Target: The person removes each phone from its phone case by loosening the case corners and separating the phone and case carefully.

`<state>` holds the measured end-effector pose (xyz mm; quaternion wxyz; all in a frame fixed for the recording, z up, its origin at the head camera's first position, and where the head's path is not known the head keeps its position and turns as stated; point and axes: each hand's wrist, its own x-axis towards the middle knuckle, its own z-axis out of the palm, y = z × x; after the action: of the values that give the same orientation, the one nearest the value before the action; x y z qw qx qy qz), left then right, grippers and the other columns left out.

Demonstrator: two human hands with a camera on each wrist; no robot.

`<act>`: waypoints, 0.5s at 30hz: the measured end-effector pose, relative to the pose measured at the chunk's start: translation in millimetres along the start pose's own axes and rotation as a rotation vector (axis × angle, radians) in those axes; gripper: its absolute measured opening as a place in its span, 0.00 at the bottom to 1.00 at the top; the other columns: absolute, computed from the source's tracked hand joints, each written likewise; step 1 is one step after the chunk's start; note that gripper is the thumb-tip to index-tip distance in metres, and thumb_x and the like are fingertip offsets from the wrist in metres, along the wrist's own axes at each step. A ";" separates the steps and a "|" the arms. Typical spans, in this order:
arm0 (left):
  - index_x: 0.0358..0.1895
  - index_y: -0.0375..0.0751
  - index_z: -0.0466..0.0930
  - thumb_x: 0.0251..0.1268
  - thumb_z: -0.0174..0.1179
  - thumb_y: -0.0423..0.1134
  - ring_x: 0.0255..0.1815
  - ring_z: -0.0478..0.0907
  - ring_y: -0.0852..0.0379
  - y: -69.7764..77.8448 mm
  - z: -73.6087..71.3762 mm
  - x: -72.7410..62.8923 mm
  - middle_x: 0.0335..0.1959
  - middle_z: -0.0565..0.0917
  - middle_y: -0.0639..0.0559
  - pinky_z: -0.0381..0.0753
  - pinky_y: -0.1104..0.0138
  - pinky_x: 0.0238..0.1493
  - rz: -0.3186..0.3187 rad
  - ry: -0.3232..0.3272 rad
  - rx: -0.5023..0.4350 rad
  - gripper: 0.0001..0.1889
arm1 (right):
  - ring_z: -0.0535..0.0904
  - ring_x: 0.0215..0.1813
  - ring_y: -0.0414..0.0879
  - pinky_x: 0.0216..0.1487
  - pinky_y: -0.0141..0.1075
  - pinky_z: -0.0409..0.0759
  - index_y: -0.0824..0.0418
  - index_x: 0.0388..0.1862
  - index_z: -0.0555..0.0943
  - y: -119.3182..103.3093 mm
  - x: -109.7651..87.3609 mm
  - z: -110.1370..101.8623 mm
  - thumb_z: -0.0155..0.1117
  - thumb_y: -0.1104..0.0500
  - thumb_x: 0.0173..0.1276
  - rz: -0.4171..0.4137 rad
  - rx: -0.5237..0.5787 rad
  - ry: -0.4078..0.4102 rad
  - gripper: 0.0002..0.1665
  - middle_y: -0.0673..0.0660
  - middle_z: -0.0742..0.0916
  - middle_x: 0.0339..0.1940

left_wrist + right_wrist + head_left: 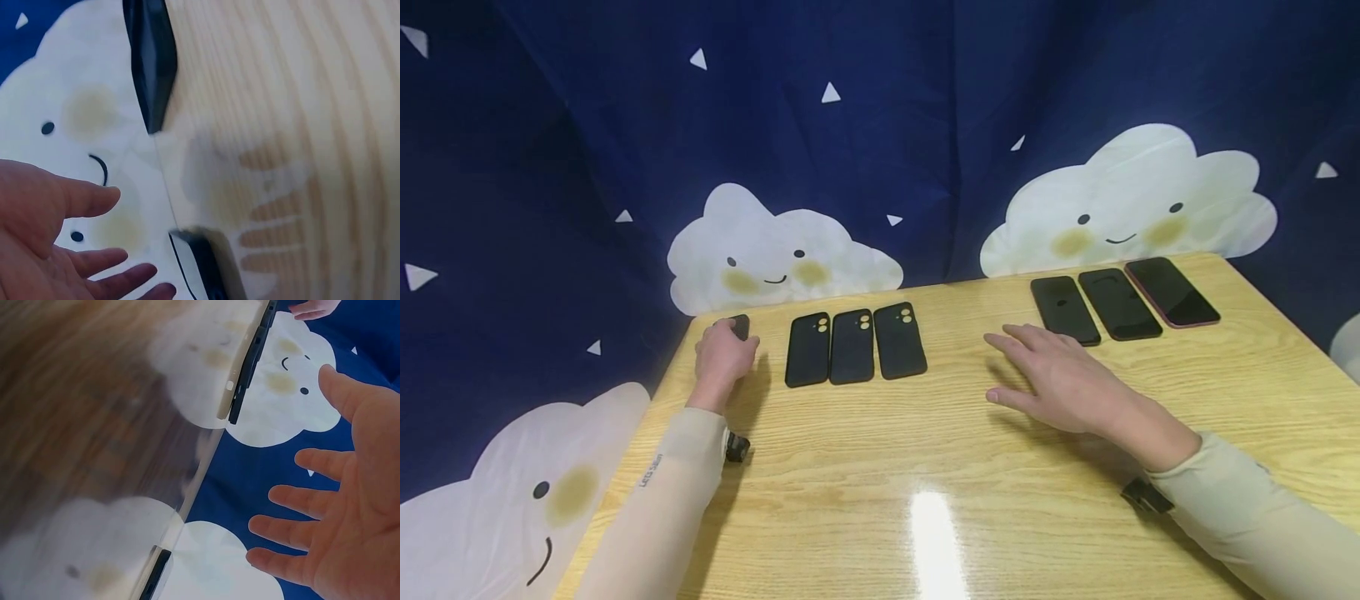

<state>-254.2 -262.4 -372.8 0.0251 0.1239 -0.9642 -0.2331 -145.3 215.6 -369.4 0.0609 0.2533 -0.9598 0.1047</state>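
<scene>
Fingers (pixel 300 497) spread and empty, the right hand (pixel 1063 383) hovers over the table (pixel 850 450); the left hand (pixel 722 358), fingers loosely parted, is at a dark slab (pixel 742 326), far left. Three cases (pixel 852 350) lie beside it, seemingly unfilled; three phones (pixel 1120 304), far right, seem not yet cased.

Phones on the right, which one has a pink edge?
The far-right phone: a pinkish rim shows along its near edge. The middle phone and left phone look dark-edged.

Dark blue fabric (pixel 917 125), printed with white triangles (pixel 830 93) and smiling clouds (pixel 1135 179) (yellow-cheeked ones), hangs behind a pale wood-grained desk (pixel 850 450), its glossy top catching one bright white reflection (pixel 936 542).
</scene>
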 end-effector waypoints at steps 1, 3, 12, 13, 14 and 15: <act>0.78 0.28 0.59 0.76 0.53 0.47 0.71 0.62 0.25 -2.4 -1.1 1.5 0.72 0.66 0.24 0.62 0.41 0.72 -0.023 0.001 0.015 0.36 | 0.68 0.76 0.66 0.70 0.66 0.66 0.55 0.81 0.65 -0.4 0.1 -0.2 0.58 0.27 0.72 -0.001 -0.001 0.000 0.49 0.67 0.73 0.75; 0.77 0.27 0.58 0.74 0.53 0.49 0.70 0.60 0.23 -8.2 -2.5 4.9 0.71 0.65 0.23 0.63 0.39 0.70 -0.064 -0.009 0.047 0.37 | 0.68 0.76 0.66 0.70 0.66 0.66 0.55 0.81 0.65 -1.1 0.1 -0.5 0.58 0.27 0.72 -0.001 -0.004 -0.002 0.49 0.67 0.73 0.76; 0.73 0.18 0.60 0.70 0.58 0.56 0.71 0.57 0.21 -30.0 -2.5 15.1 0.68 0.63 0.19 0.69 0.35 0.64 -0.164 -0.071 0.144 0.44 | 0.68 0.75 0.65 0.70 0.66 0.66 0.56 0.80 0.66 -2.4 -0.1 0.7 0.58 0.28 0.72 -0.016 -0.006 0.007 0.49 0.67 0.74 0.75; 0.72 0.18 0.61 0.69 0.58 0.56 0.71 0.58 0.21 -31.7 -2.5 15.9 0.68 0.64 0.18 0.68 0.36 0.64 -0.158 -0.074 0.151 0.44 | 0.68 0.76 0.65 0.70 0.66 0.66 0.56 0.80 0.66 -2.3 -0.1 0.8 0.58 0.28 0.72 -0.018 -0.006 0.008 0.49 0.67 0.74 0.75; 0.71 0.17 0.62 0.69 0.59 0.56 0.70 0.59 0.21 -33.0 -2.6 16.5 0.67 0.65 0.18 0.68 0.37 0.65 -0.148 -0.077 0.156 0.44 | 0.68 0.76 0.65 0.70 0.66 0.66 0.56 0.80 0.66 -2.2 -0.1 1.0 0.58 0.28 0.72 -0.019 -0.006 0.010 0.49 0.67 0.74 0.75; 0.69 0.16 0.64 0.69 0.60 0.56 0.70 0.59 0.21 -34.2 -2.8 17.2 0.66 0.66 0.18 0.67 0.37 0.66 -0.136 -0.080 0.164 0.44 | 0.68 0.76 0.65 0.70 0.66 0.66 0.56 0.80 0.66 -2.0 0.1 1.1 0.58 0.28 0.72 -0.020 -0.007 0.011 0.49 0.67 0.74 0.75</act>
<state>-262.8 -297.4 -386.0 -0.0395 0.1811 -0.9697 -0.1591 -144.4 213.5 -370.2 0.0682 0.2619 -0.9572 0.1021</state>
